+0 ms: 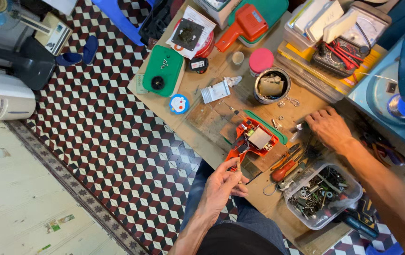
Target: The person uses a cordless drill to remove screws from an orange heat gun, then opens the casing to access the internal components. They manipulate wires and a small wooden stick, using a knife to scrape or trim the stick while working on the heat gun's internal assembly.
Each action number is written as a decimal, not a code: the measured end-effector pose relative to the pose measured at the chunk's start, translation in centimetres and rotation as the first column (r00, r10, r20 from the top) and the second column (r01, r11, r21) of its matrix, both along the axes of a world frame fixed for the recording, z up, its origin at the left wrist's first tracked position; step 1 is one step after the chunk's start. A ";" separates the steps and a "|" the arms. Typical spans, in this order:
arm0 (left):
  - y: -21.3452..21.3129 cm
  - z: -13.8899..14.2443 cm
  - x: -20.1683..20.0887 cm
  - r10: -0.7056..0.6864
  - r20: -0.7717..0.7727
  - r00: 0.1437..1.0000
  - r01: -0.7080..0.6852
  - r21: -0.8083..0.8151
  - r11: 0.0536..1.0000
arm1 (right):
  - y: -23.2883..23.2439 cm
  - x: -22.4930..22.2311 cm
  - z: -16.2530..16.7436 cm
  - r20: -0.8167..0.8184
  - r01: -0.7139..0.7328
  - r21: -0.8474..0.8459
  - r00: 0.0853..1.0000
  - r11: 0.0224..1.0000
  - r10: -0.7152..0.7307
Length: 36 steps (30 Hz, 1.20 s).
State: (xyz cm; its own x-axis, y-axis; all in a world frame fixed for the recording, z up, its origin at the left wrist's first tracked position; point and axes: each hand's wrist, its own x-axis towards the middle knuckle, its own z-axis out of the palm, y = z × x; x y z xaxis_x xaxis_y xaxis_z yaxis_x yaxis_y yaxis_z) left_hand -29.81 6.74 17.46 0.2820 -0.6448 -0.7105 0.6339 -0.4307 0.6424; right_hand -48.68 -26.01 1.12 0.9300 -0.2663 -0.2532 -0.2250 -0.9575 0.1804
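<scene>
Head view: the left hand is closed, fingers pinched on a thin tool at the handle end of the opened orange device, which lies on the wooden bench with its circuit board exposed. The right hand rests flat, fingers spread, on small parts beside the device. A clear tub of screws sits near the bench edge; a tin stands behind.

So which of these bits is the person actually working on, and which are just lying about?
In use: opened orange device, left hand at its handle end, right hand reaching among small parts on the table.

Lying about: green case, metal tin, pink lid, clear tub of screws.
</scene>
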 end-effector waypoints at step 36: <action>0.6 2.5 -0.3 -0.374 -0.062 0.925 0.359 -0.175 0.917 | 27.6 -4.9 21.7 -0.519 -0.603 0.645 0.105 -0.469 -0.848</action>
